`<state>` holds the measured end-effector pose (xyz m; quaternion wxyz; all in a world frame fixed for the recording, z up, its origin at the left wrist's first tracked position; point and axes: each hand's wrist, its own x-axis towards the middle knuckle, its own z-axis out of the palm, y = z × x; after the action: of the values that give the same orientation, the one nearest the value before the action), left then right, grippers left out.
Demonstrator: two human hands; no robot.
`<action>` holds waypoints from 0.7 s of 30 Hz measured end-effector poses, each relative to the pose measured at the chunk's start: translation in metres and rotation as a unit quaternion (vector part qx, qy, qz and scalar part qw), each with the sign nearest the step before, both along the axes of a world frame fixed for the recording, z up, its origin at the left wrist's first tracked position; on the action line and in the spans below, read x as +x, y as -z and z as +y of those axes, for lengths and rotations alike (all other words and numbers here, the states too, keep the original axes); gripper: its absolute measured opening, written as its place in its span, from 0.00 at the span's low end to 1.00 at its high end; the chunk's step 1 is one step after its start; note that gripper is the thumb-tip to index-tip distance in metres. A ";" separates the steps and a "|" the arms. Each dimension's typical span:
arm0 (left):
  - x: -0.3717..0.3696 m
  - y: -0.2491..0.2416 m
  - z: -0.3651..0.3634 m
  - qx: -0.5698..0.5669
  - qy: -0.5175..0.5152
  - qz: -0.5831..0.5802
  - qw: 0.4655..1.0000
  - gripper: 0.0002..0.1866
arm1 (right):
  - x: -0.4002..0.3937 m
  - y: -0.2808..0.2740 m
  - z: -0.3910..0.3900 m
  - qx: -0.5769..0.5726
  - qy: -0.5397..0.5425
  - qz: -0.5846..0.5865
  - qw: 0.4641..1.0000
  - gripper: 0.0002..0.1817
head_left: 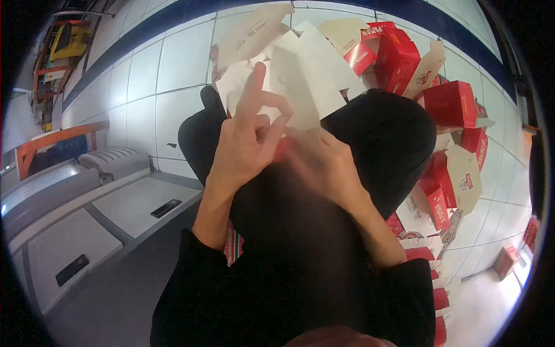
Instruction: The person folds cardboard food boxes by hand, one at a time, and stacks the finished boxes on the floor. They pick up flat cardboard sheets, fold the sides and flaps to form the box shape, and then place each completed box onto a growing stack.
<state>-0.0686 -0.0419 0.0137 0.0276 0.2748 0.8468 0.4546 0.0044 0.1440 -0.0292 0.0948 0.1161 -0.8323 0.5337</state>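
Observation:
A white cardboard box (330, 72), partly unfolded with flaps standing out, lies over my crossed legs. My left hand (250, 136) is raised in front of its near left side, index finger pointing up, the other fingers bent and apart, with nothing in them. Close to the box's near edge is my right hand (326, 165), its fingers smeared by motion and partly behind a blurred white flap. A bit of red shows between the two hands. Beyond my left hand, a beige printed flap (254, 34) sticks up at the far left of the box.
Several red and white food boxes, such as a red one (398, 58) and another (451, 104), lie on the white tiled floor (185, 63) ahead and to my right. More boxes line my right side. At left stands a grey and white chest freezer (144, 202) with black handles.

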 end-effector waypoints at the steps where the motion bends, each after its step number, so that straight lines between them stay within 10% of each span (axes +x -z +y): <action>1: -0.001 0.000 0.000 -0.006 -0.003 0.002 1.000 0.56 | 0.001 -0.007 0.003 -0.014 -0.015 -0.015 1.000 0.25; 5: -0.009 -0.003 0.013 0.049 0.018 0.030 0.998 0.55 | 0.008 0.012 0.010 0.055 0.021 0.016 0.998 0.32; 7: -0.023 -0.007 0.021 0.201 -0.029 0.188 0.961 0.53 | 0.013 0.005 0.027 0.042 0.112 0.038 0.992 0.33; 10: -0.028 -0.003 0.031 0.421 -0.118 0.103 0.893 0.44 | 0.018 -0.025 0.061 0.040 0.277 0.151 0.948 0.34; 13: -0.028 0.033 0.024 0.021 -0.073 -0.034 0.997 0.39 | 0.028 -0.036 0.096 0.041 0.420 0.204 0.883 0.41; 21: -0.042 0.114 0.046 -0.129 0.064 -0.013 0.989 0.44 | 0.049 -0.018 0.091 0.029 0.402 0.081 0.911 0.31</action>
<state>-0.1108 0.0037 -0.1000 0.1031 0.3168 0.8786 0.3421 0.0532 0.2354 -0.0114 0.3647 -0.1832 -0.8133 0.4145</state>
